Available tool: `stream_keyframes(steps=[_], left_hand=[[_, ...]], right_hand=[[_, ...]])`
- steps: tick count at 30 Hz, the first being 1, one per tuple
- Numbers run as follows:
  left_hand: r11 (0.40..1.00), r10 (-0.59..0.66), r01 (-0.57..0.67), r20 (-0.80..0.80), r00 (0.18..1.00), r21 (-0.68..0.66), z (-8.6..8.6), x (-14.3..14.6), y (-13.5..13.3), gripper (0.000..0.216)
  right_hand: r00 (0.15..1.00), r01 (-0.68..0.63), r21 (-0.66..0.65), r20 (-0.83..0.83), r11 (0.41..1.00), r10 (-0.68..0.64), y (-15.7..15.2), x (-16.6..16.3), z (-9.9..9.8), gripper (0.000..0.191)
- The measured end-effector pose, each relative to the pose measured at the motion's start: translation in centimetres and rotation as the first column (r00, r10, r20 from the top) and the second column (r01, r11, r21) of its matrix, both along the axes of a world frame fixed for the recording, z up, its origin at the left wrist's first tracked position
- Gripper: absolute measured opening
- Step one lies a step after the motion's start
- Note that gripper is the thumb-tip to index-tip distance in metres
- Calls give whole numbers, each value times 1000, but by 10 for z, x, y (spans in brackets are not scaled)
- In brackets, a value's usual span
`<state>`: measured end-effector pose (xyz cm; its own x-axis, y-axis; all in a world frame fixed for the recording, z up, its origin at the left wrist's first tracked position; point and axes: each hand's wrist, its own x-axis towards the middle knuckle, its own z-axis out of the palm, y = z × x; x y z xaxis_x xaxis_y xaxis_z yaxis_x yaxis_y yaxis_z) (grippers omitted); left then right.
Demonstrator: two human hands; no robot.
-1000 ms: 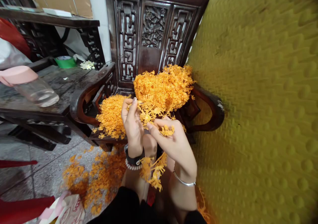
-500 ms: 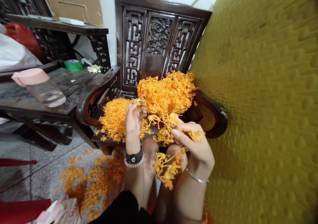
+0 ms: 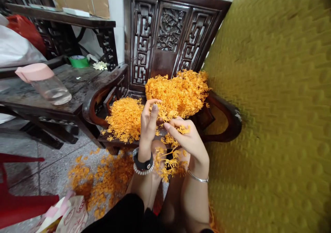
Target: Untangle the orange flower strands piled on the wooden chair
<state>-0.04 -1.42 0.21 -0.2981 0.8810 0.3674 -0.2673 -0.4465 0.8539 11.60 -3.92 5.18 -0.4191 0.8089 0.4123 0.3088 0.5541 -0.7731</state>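
My right hand (image 3: 190,136) pinches an orange plastic flower sprig (image 3: 169,164) between thumb and fingers; part of it hangs below the palm and part sticks out past the fingertips. My left hand (image 3: 148,122) is raised beside the sprig's upper blossoms (image 3: 167,114), its thumb up and index finger stretched apart from it. I see nothing held in it, though its other fingers are partly hidden. Behind the hands, a large heap of orange flower pieces (image 3: 181,91) lies on the carved wooden chair (image 3: 165,62). A smaller orange heap (image 3: 125,117) sits to the left on the seat.
On the left, a dark wooden table (image 3: 77,83) carries a pink-lidded water bottle (image 3: 49,83) and a green tape roll (image 3: 79,61). Orange pieces (image 3: 103,178) litter the floor. A red stool (image 3: 26,205) stands lower left. A textured yellow-green surface (image 3: 274,109) fills the right side.
My right hand has moved left with the sprig, closer to my left hand. My left hand has shifted right and its thumb and index finger have parted; the small orange piece no longer shows there.
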Motion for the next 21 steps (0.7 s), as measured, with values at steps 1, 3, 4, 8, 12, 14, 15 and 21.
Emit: stream_keyframes(steps=[1,3,4,8,12,14,15,21], left_hand=[[1000,8,-9,-36,999,-16,-1,1,1,48],[997,21,-24,-40,999,-73,-4,1,4,48],[994,32,-33,-14,999,-107,-5,2,6,46],[996,36,-32,50,998,-77,-7,2,16,41],[977,212,-212,42,976,11,-10,-4,26,54],[954,300,-300,77,951,-1,-14,-9,31,56],[951,310,-310,101,945,-15,-17,-11,34,56],[982,172,-141,297,939,-124,-19,-13,41,55]], right_hand=[[1000,0,6,18,1000,0,0,-2,0,44],[999,10,14,45,1000,-11,-1,-4,-1,44],[999,16,16,52,1000,-16,-1,-4,-1,44],[999,7,-12,52,1000,-6,0,0,-2,43],[998,-5,-104,64,995,12,-1,1,-4,43],[992,30,-118,124,993,-15,-4,-3,-6,42],[986,58,-112,163,992,-40,-7,-6,-7,42],[934,160,-70,332,985,-128,-26,-20,-4,36]])
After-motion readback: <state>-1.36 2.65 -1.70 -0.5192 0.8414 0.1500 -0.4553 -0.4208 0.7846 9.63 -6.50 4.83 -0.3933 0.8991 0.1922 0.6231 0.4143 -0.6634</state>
